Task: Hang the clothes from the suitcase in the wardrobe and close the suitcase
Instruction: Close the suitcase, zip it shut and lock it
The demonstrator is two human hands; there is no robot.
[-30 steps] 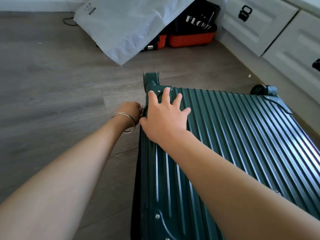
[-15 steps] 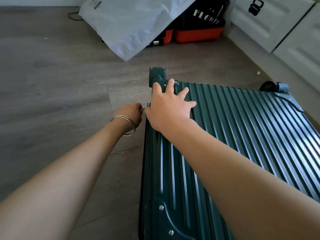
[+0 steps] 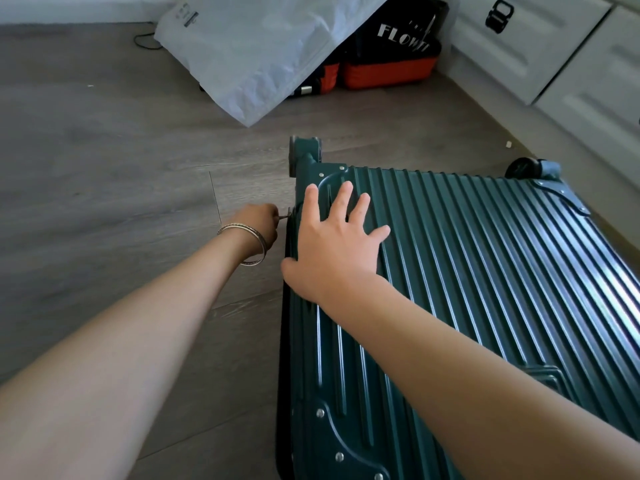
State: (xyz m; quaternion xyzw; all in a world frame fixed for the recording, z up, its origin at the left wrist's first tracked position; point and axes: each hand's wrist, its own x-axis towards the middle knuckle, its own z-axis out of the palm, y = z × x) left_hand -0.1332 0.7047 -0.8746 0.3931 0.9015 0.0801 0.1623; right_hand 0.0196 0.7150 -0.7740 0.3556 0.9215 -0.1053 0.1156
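1. left hand [image 3: 258, 223] pinches the zip pull [image 3: 286, 217] on the suitcase [image 3: 485, 289] side.
2. right hand [image 3: 337, 247] lies flat, fingers apart, on the lid just beside it.
3. the seam runs on toward the wheel [image 3: 304, 152] beyond the left grip.

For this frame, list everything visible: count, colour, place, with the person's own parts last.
Ribbed hard-shell suitcase: one, dark green, lying flat on the floor, lid down.
Suitcase wheels: two visible, dark, at its far end.
Zip pull: one, metal, on the suitcase's left side.
Plastic bag: one, white, far floor.
Orange-and-black cases: far floor, partly under the bag, count unclear.
Drawer fronts: white, right side.
Wood-look floor: grey.
Bangles: silver, left wrist.
Left hand: grip pinching the zip pull.
Right hand: flat on the lid.
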